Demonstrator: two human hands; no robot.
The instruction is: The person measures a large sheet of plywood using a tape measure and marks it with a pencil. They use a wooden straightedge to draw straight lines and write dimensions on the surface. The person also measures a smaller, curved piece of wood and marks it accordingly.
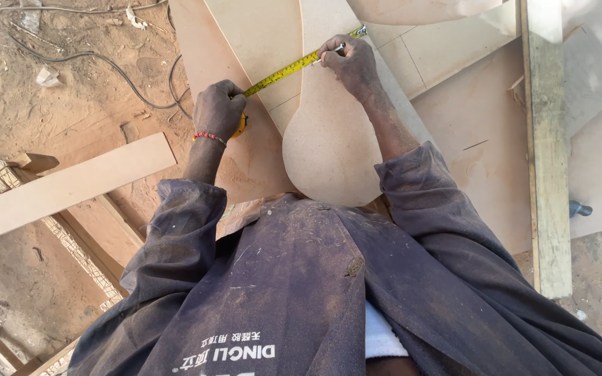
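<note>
A person's left hand (219, 108) grips a yellow tape measure (294, 68), stretching it across a rounded fibreboard panel (329, 139) on the bench (482, 132); right hand (350, 63) fingers pinch a pencil (334, 51) against the tape.

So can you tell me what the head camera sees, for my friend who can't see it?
A person stretches a yellow tape measure across a rounded board. The left hand grips the tape's case, and the right hand presses the tape down while holding a pencil. Sandy ground lies around.

Both hands (219, 110) (348, 64) stretch a yellow tape measure (294, 67) across a curved board (329, 132).
</note>
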